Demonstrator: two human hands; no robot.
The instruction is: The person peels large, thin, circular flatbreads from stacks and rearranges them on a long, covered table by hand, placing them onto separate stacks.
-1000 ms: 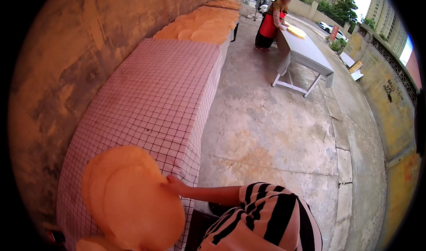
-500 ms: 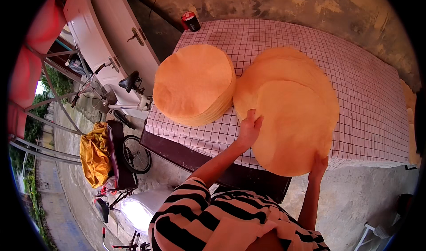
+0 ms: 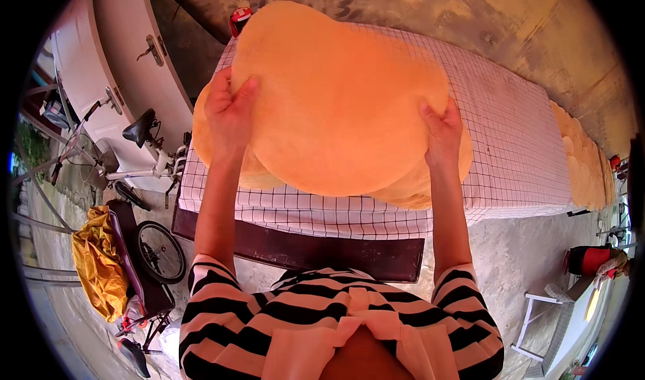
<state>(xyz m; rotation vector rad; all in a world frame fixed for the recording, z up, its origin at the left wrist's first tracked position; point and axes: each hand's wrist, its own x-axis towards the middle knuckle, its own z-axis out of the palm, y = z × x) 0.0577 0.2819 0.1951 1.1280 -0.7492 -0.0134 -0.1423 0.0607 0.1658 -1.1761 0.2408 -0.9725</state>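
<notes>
A large, thin, round yellow-tan flatbread is stretched between my hands, raised over the table. My left hand pinches its left edge, thumb on top. On the opposite side my right hand grips the right edge the same way. Beneath it are two stacks of similar flatbreads, mostly hidden. The left stack shows at its outer edge, and the right stack shows below the lifted sheet and beside my right wrist.
A white checked cloth covers the table. A red-and-black can stands at the far left corner. More flatbreads lie beyond the right end. A dark bench is along the near side, and a bicycle stands left.
My hands have lifted the top flatbread off the right stack and carried it leftward, partly over the left stack. My left hand now grips its edge. The view has shifted right.
</notes>
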